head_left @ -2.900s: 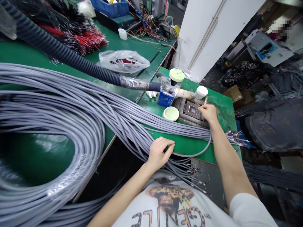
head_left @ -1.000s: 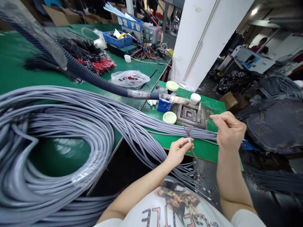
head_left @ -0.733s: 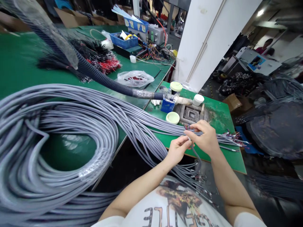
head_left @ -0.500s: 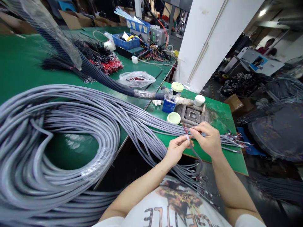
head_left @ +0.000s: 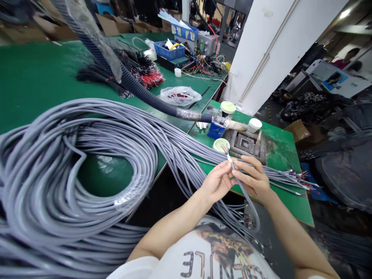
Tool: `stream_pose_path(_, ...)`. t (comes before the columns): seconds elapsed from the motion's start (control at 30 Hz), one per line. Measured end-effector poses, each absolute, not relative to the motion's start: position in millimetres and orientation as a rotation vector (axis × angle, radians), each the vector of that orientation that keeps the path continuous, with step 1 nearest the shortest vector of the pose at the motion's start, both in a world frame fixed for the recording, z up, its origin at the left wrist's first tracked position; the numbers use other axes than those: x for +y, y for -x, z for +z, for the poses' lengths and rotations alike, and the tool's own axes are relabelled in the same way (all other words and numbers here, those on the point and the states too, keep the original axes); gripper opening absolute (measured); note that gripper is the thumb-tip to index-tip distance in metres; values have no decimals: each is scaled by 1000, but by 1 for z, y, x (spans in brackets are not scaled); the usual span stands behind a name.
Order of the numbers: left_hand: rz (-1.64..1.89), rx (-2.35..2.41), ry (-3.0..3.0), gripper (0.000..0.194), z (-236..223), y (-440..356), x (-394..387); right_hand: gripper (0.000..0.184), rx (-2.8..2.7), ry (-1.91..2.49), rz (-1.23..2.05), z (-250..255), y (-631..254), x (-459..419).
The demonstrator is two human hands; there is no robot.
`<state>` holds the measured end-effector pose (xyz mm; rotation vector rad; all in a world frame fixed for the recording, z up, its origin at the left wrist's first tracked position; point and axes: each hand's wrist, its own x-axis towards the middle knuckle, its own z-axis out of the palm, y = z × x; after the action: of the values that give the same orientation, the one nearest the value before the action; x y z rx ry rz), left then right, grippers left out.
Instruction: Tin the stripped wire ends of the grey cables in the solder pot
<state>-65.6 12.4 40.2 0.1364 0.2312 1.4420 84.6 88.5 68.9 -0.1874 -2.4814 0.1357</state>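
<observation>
Both hands meet over the small green board, around one grey cable (head_left: 247, 199). Its stripped end, with thin coloured wires (head_left: 225, 149) fanned out and a white band below them, points up and away from me. My left hand (head_left: 218, 181) pinches the cable just under the white band. My right hand (head_left: 253, 179) has its fingers closed on the same cable slightly lower. From there the cable hangs in a loop toward my shirt. Behind the wire tips is a pale green round dish (head_left: 217, 145). Other grey cables (head_left: 279, 175) lie under and beyond my hands, their stripped ends at the right.
A big coil of grey cable (head_left: 139, 166) covers the left table. A dark corrugated hose (head_left: 151, 100) reaches across to a blue box (head_left: 216, 130) beside a grimy metal solder pot (head_left: 243, 144). A white jar (head_left: 254, 124) and a white pillar (head_left: 261, 50) stand behind.
My right hand has moved from the wire ends down onto the cable's jacket. The wires now fan out and point upward. The view has shifted slightly left.
</observation>
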Motion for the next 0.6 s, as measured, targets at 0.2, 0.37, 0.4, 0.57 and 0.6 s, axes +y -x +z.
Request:
stream_pose_path(0.2, 1505, 374, -254, 28, 39, 72, 8, 33, -2299, 166, 160, 70, -67, 92)
stream_pose_path(0.37, 1747, 1022, -715, 26, 14, 82, -6, 22, -2064, 565, 325, 86, -57, 116)
stream_pose_path(0.4, 1780, 1166, -831, 22, 7, 84, -9, 20, -2041, 644, 330, 88, -55, 122)
stream_pose_path(0.57, 1805, 1464, -1170, 17, -23, 88, -6, 22, -2059, 823, 381, 79, -41, 155)
stream_pose_path(0.6, 1805, 1472, -1191, 16, -27, 88, -4, 22, -2072, 838, 392, 76, -38, 160)
